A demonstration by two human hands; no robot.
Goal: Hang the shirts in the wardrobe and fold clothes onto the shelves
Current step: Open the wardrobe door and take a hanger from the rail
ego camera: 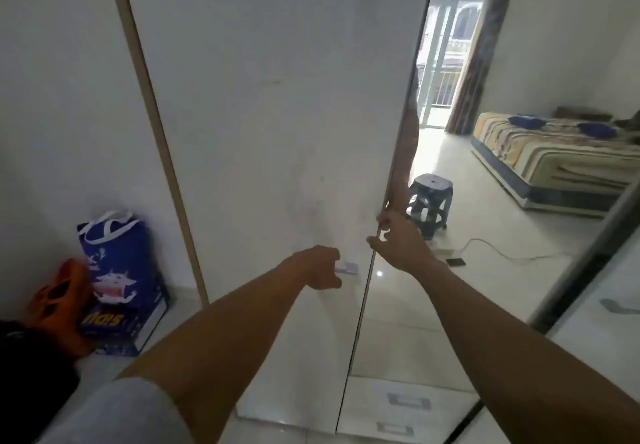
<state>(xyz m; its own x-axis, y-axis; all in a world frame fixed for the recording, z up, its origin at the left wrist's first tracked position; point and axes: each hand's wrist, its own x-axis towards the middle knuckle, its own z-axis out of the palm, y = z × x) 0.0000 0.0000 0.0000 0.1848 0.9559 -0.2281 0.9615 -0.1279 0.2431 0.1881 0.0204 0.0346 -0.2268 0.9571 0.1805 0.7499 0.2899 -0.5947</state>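
Two hands work at the seam between the doors. The left hand (323,268) has its fingers curled round the small metal handle (348,268) of the white door (263,173). The right hand (398,239) reaches the near edge of the mirrored door (398,322), thumb and fingers apart; whether the fingertips hook behind that edge cannot be told.

Both doors belong to the wardrobe (242,45), whose interior is not exposed, so rail and shelves remain hidden. No shirts or other clothes can be identified (two blue shapes on the bed (554,152) reflected in the mirror may be garments, but they are too small to tell). The mirror also reflects a stool (429,197); a blue bag (121,287) stands on the floor to the left.

Handling, as judged: each door is a rigid panel that should swing lightly. The handle is the sound hold for the white one. The mirrored one is likely heavier and fragile, best drawn by its edge, not by pressing the glass.
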